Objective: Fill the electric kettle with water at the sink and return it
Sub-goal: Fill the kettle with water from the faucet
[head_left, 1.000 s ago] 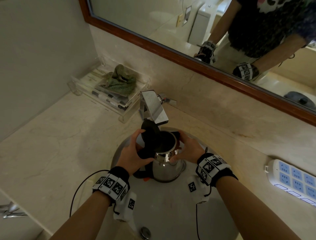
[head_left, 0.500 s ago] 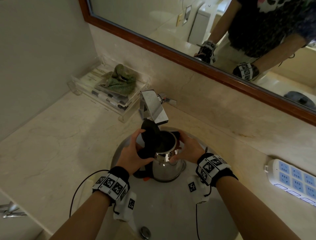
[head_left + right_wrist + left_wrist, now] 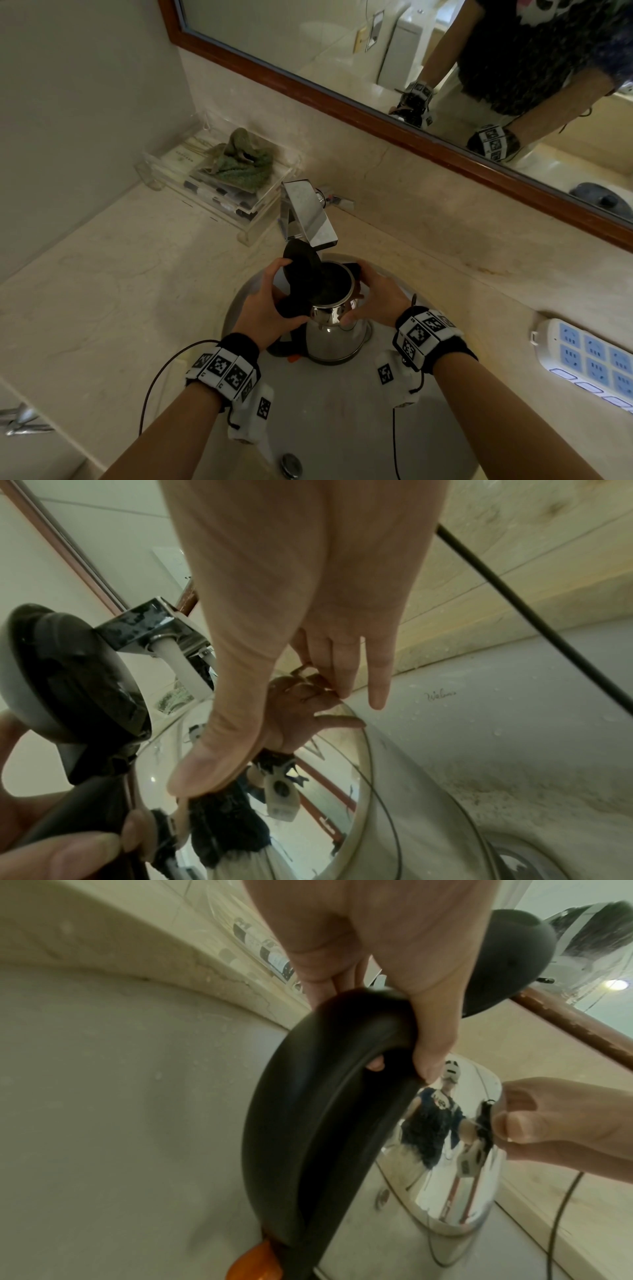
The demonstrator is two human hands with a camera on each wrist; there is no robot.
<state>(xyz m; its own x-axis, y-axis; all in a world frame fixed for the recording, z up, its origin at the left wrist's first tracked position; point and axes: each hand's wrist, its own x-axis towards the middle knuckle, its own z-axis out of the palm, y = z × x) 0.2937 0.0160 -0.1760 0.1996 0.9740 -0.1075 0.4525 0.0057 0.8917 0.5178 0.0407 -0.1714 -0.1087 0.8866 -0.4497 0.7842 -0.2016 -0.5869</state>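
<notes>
A steel electric kettle (image 3: 334, 334) stands in the white sink basin (image 3: 325, 421) under the chrome faucet (image 3: 308, 216). Its black lid (image 3: 301, 265) is flipped up to the left. A white stream of water (image 3: 178, 666) runs from the faucet into the kettle. My left hand (image 3: 267, 308) grips the black handle (image 3: 308, 1123), thumb over its top. My right hand (image 3: 373, 298) holds the kettle's upper body (image 3: 274, 791), thumb on the front and fingers round the far rim. The water level inside is hidden.
A clear acrylic tray (image 3: 219, 192) with a green cloth (image 3: 243, 161) sits back left on the marble counter (image 3: 113, 274). A white and blue power strip (image 3: 589, 359) lies at the right. A wood-framed mirror (image 3: 342, 99) runs behind. The drain plug (image 3: 291, 464) is at the near edge of the basin.
</notes>
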